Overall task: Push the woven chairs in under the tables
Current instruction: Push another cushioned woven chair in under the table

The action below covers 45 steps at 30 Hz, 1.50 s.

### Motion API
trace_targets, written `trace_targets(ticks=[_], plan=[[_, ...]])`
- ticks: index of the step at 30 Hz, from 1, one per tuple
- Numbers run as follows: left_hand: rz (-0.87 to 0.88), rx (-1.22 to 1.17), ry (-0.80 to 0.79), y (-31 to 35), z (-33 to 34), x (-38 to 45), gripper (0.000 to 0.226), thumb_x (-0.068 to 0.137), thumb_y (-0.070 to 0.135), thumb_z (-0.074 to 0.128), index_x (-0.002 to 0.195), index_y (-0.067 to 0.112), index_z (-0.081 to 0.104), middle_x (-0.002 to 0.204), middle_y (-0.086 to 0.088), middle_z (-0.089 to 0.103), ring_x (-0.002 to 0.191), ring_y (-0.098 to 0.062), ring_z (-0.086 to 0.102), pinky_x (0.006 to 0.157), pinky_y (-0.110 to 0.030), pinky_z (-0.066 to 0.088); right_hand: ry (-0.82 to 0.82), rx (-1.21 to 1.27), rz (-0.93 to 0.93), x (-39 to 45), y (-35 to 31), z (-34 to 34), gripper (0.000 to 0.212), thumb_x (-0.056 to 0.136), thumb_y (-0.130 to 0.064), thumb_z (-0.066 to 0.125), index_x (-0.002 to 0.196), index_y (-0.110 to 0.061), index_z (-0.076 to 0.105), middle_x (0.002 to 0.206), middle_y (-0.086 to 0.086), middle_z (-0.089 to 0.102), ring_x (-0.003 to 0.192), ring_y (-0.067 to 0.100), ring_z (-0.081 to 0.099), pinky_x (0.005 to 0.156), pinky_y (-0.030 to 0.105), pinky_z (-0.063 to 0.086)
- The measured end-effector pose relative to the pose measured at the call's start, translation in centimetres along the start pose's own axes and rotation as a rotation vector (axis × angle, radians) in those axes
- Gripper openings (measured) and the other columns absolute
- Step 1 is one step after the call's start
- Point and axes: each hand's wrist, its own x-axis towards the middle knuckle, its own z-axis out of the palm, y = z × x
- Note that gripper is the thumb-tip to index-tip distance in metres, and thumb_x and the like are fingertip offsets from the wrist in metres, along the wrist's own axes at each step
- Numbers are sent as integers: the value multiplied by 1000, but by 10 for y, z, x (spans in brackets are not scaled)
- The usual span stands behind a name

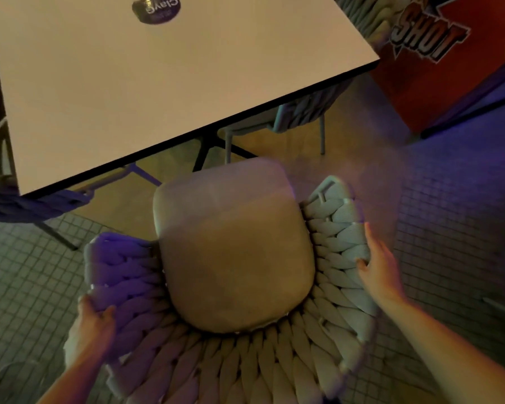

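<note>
Woven chair gripped at both sides, seat front just short of the table edge

Grey rope weave forms the curved back and arms of the woven chair (327, 287), seen from above by the head camera. A tan seat cushion (233, 252) fills the middle. The chair stands on small-tiled floor (449, 228), its seat front close to the dark-edged near side of the white table (129, 83) but not yet under it.

The left hand (92, 325) is closed over the rim of the left arm, thumb inside the weave, fingers wrapped outside. The right hand (381, 269) is laid against the right arm with fingers spread and only partly curled; whether it truly grips or merely presses cannot be told, as the frame is blurred there.

Another woven chair (301, 112) is already tucked beneath the far right side of the table. A dark table leg (204, 150) stands ahead of the cushion, slightly left of its centre. A red cabinet (438, 68) lettered "SHOT" stands at upper right. A round sticker (156, 8) is seen on the tabletop.

Judgement on the step: an even push from both arms should be kept so the chair travels straight. The seat is best steered right of that leg, and the arms watched for clearance under the tabletop edge.
</note>
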Motion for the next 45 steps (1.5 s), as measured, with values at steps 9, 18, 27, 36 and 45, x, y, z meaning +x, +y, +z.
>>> trace_targets(ticks=[9,18,27,36,45], plan=[[-117,-51,7,27,33,-42,48,90,31,57,129,19,34,114,-37,60,99,-54,60,82,-51,46,-123,-68,-57,53,26,-42,86,84,-11,65,153,-29,16,134,11,49,104,30,60,84,37,49],[7,-94,66,43,13,-15,67,89,36,59,147,28,26,114,-25,67,99,-49,62,76,-47,47,-158,-55,-185,84,6,-46,82,86,-9,63,152,-29,19,134,9,45,109,28,56,82,33,45],[17,-135,79,59,15,-6,68,88,33,61,148,27,27,117,-20,67,103,-47,61,79,-48,46,-126,-80,-183,102,-2,-48,79,85,-2,64,151,-21,25,130,16,49,106,33,57,91,41,48],[10,-161,60,81,10,14,72,89,39,57,151,30,22,121,-13,66,107,-43,60,85,-50,47,-128,-127,-183,133,-17,-49,77,86,-4,63,151,-22,25,123,15,50,93,26,55,79,33,45],[-46,-169,47,88,4,14,70,88,41,57,149,35,23,128,-20,60,110,-47,58,86,-51,46,-129,-117,-185,138,-23,-46,79,85,0,62,151,-22,25,122,17,50,97,31,56,84,37,47]])
